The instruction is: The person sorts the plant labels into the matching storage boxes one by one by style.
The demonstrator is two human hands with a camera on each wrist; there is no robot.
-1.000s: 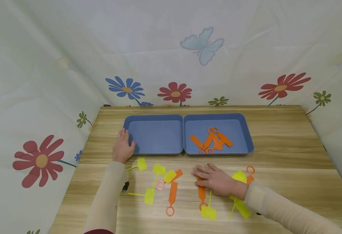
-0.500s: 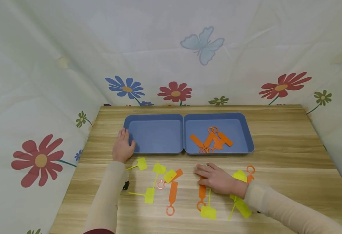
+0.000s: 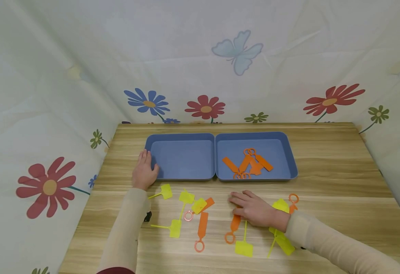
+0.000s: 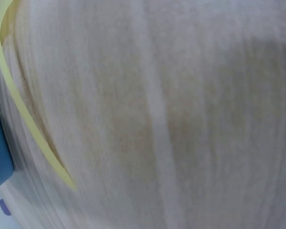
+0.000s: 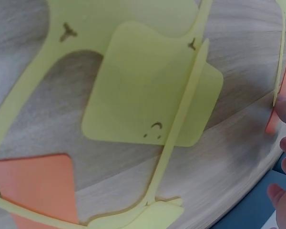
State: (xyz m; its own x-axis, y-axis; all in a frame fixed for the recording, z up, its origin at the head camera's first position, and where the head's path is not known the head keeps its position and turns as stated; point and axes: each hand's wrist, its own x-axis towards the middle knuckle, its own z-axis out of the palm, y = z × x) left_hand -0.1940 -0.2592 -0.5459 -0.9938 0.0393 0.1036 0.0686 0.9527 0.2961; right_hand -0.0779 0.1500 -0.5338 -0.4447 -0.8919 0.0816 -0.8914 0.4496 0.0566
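My left hand (image 3: 144, 173) rests against the left end of the left blue tray (image 3: 182, 160), fingers extended along its rim. My right hand (image 3: 254, 211) is low over the table, its fingers spread. Its thumb touches an orange plastic tag (image 3: 235, 223) with a ring at one end; the tag's far end is hidden beneath the hand. In the right wrist view, the fingertips (image 5: 276, 193) stand apart from that tag. Several orange ring tags (image 3: 245, 163) lie in the right blue tray (image 3: 278, 152). A yellow tag (image 3: 244, 249) with a thin tail lies below the right hand.
Left of the right hand lie several yellow tags (image 3: 175, 228) and orange tags (image 3: 202, 225). More yellow tags (image 3: 284, 243) and an orange one (image 3: 293, 203) lie around the right wrist. The trays stand side by side near the table's back; a patterned curtain (image 3: 172, 57) hangs behind.
The orange tag under my right hand has turned, its ring end swinging left. My right hand has shifted slightly right. The left hand stays in place.
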